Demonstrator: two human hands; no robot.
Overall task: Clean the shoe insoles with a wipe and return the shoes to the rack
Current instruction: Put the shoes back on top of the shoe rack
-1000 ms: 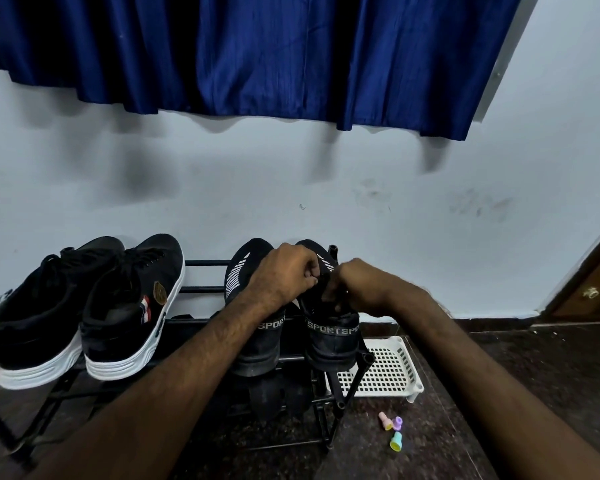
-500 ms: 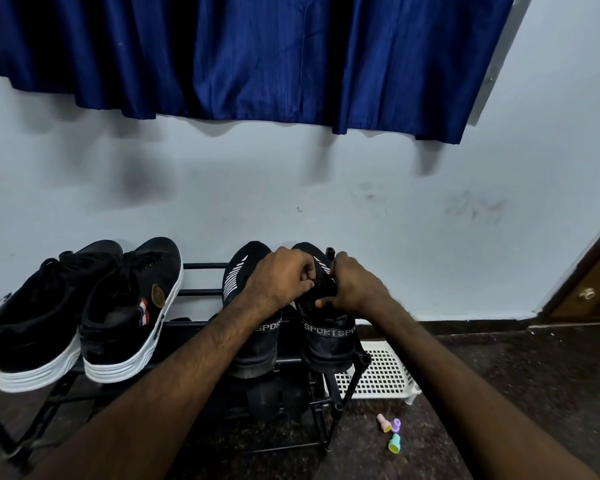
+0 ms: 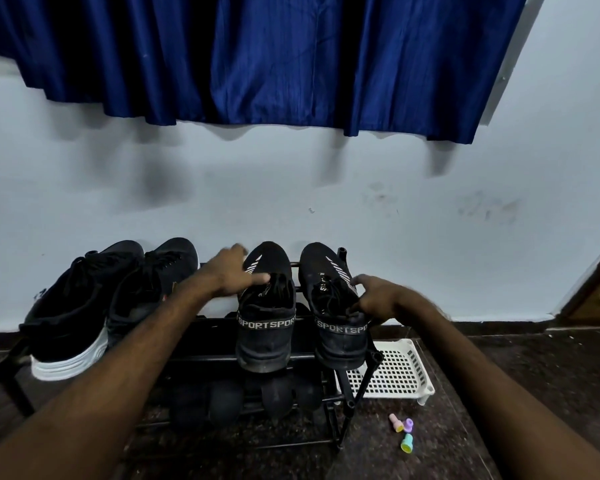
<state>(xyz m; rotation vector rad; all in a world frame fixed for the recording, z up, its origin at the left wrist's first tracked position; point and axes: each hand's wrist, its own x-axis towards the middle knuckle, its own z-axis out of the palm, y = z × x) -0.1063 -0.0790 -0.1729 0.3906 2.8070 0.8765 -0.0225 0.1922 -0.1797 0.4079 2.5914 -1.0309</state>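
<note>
Two black sport shoes stand side by side, heels toward me, on the top shelf of the black shoe rack (image 3: 205, 357). My left hand (image 3: 231, 274) is open with fingers spread at the left side of the left sport shoe (image 3: 265, 327), its thumb touching the shoe's opening. My right hand (image 3: 378, 297) lies against the right side of the right sport shoe (image 3: 336, 327), fingers curled over its collar. I see no wipe.
A pair of black sneakers (image 3: 73, 320) with white soles fills the rack's left half. Dark shoes (image 3: 222, 403) sit on the lower shelf. A white plastic basket (image 3: 400, 372) and small coloured caps (image 3: 404, 429) lie on the dark floor, right of the rack. A blue curtain (image 3: 257, 64) hangs above.
Both hands were together on the right sport shoe. My left hand has let go and swung left to the other sport shoe; my right hand slid to the right shoe's outer side.
</note>
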